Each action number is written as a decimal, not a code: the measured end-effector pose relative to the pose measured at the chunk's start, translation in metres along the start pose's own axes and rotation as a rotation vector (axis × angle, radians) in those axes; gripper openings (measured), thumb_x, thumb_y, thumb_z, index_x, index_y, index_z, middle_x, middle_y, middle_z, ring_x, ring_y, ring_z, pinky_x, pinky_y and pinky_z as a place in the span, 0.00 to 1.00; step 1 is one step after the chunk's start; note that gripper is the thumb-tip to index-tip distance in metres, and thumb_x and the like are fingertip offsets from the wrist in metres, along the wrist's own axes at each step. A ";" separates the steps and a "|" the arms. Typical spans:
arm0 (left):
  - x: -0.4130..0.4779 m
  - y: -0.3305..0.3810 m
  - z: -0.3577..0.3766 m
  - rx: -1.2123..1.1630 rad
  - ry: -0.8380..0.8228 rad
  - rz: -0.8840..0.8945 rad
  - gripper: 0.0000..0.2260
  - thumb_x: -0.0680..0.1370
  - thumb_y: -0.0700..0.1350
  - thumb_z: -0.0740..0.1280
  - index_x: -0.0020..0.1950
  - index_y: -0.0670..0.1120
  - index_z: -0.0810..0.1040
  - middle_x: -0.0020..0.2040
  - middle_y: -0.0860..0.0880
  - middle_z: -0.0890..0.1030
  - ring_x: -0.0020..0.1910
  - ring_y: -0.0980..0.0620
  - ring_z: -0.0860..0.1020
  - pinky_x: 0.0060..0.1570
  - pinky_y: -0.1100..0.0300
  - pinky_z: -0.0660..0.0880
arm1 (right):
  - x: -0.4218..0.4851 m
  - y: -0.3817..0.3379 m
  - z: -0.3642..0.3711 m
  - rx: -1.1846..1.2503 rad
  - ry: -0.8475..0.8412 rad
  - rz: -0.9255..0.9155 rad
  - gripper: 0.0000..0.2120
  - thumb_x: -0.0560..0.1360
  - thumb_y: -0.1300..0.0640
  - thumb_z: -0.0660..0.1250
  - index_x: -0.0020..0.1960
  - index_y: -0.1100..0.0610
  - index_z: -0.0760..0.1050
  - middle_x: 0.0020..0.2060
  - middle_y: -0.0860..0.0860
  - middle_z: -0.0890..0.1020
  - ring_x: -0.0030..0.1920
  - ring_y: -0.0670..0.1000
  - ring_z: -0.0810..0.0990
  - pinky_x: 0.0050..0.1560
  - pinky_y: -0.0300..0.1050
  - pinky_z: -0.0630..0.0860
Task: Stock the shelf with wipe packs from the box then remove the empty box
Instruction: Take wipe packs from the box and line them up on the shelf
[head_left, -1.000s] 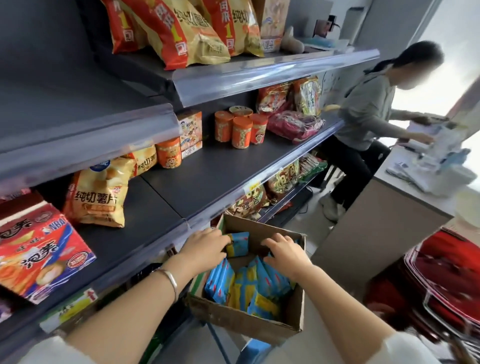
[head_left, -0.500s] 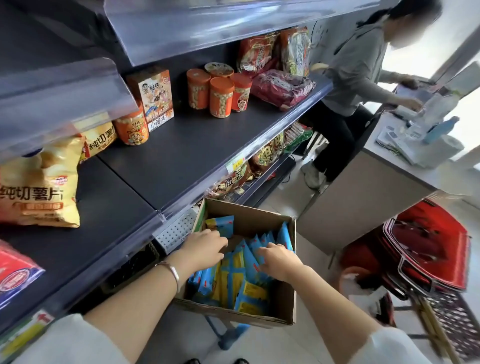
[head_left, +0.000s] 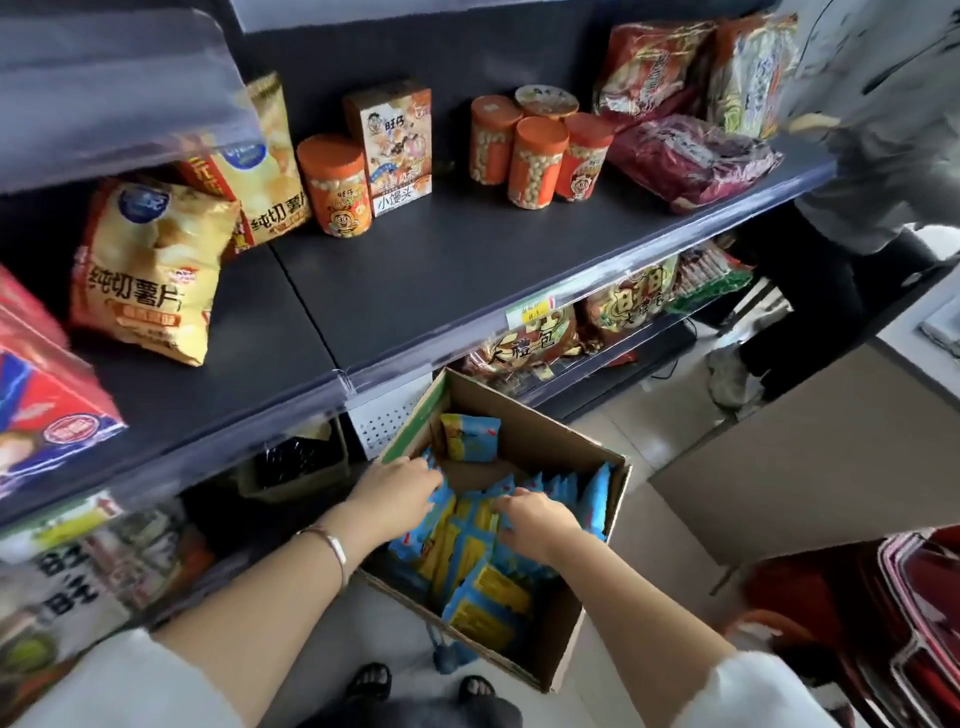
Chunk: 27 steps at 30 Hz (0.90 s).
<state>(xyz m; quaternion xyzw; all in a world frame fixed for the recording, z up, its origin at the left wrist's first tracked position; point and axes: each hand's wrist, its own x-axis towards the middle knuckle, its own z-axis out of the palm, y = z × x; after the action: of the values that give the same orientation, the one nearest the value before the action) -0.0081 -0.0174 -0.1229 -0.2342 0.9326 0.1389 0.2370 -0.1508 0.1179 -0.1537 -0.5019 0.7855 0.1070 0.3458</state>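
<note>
Left hand (head_left: 400, 488) and right hand (head_left: 535, 519) reach among the wipe packs (head_left: 467, 551) in the box (head_left: 566, 639) below the shelf (head_left: 441, 270). Whether either grips is unclear. Loosely bunched packs may slip and spill.

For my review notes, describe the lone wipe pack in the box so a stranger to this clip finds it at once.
Find the open cardboard box below the front edge of the dark shelf. In its far corner, just beyond the left hand, one blue-and-yellow wipe pack leans against the wall. It alone stands apart from the packed row nearer the person.
</note>
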 end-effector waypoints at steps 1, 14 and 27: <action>-0.001 0.002 0.004 -0.002 0.004 -0.031 0.14 0.80 0.45 0.58 0.64 0.47 0.72 0.61 0.48 0.73 0.62 0.47 0.70 0.58 0.51 0.71 | 0.003 0.001 0.002 0.000 -0.006 -0.014 0.21 0.79 0.52 0.60 0.71 0.51 0.65 0.65 0.55 0.70 0.65 0.59 0.70 0.60 0.53 0.71; 0.013 0.007 0.049 -0.051 -0.068 -0.205 0.10 0.79 0.41 0.61 0.59 0.41 0.75 0.57 0.44 0.72 0.59 0.44 0.71 0.55 0.50 0.73 | 0.036 -0.008 0.025 -0.041 0.002 0.005 0.07 0.80 0.54 0.58 0.53 0.55 0.73 0.55 0.54 0.78 0.57 0.58 0.75 0.49 0.48 0.69; 0.060 0.021 0.075 -0.112 -0.025 -0.378 0.13 0.80 0.39 0.59 0.64 0.41 0.70 0.62 0.42 0.70 0.63 0.41 0.69 0.57 0.50 0.71 | 0.046 -0.015 0.032 -0.041 0.009 0.108 0.05 0.78 0.56 0.62 0.44 0.54 0.69 0.48 0.52 0.80 0.52 0.57 0.78 0.48 0.48 0.63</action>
<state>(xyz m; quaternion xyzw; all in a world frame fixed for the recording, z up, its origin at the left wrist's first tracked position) -0.0371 0.0055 -0.2142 -0.4161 0.8599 0.1464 0.2571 -0.1358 0.0947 -0.2047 -0.4662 0.8107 0.1393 0.3257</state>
